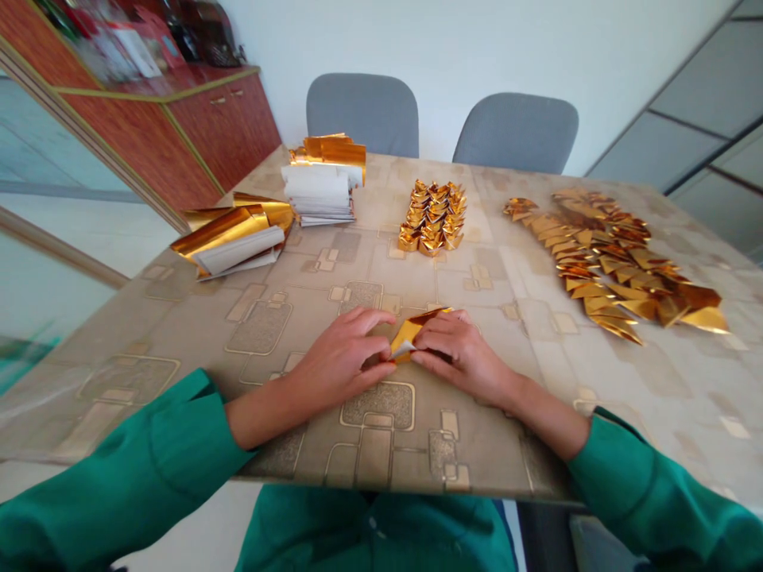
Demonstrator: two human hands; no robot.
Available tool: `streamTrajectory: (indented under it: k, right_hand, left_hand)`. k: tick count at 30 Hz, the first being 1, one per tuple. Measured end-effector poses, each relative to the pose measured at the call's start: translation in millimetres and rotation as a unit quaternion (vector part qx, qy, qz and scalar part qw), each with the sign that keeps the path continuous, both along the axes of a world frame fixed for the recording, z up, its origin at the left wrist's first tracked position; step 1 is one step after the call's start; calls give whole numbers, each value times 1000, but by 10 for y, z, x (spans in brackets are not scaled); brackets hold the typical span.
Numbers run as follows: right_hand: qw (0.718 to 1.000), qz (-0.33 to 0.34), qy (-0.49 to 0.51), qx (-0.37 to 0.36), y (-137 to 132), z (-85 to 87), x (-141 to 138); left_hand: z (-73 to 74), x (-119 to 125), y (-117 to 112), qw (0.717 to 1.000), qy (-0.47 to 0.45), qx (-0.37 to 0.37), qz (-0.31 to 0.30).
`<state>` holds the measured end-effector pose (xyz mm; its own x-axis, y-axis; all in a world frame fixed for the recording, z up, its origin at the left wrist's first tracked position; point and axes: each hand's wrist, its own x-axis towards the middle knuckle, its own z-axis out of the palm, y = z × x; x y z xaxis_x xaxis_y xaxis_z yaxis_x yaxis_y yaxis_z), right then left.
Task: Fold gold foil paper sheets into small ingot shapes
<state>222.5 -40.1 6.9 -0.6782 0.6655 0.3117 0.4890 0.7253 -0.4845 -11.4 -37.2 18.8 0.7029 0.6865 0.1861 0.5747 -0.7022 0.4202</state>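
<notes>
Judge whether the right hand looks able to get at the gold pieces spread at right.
Likely yes: only tablecloth lies between the right hand and those gold pieces, though it holds folded paper.

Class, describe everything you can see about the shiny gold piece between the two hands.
The gold piece looks like foil-faced paper, small, shiny, partly folded, with a pale patch at its near side. It slants away to the right, low over the patterned table. The right hand grips and partly hides its right part; the left hand touches its left edge.
</notes>
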Motion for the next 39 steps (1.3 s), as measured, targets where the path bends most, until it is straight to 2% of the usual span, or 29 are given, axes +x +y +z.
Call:
streamTrajectory:
  k: [5, 12, 19, 28, 31, 35, 39]
  right_hand:
    - [997, -43, 42, -40, 40, -57, -60]
    - [995, -100, -6, -13, 30, -124, -144]
    - [993, -117, -34, 2, 19, -143, -171]
    - [991, -128, -41, -13, 31, -152, -172]
    - [991, -126, -34, -21, 36, -157, -161]
    - [992, -121, -30, -15, 40, -166, -155]
    - [992, -118, -35, -13, 43, -173, -162]
  left_hand:
    - [-80, -29, -71, 999, -28, -16, 43]
    - [-156, -36, -107, 997, -22, 13, 72]
    - [-157, -20, -98, 996, -26, 33, 77]
    - [-170, 1, -84, 994, -28, 18, 100]
    - [-179, -3, -93, 994, -22, 83, 66]
    - [-168, -21, -154, 977, 47, 205, -25]
    - [-162, -66, -214, 966, 114, 227, -53]
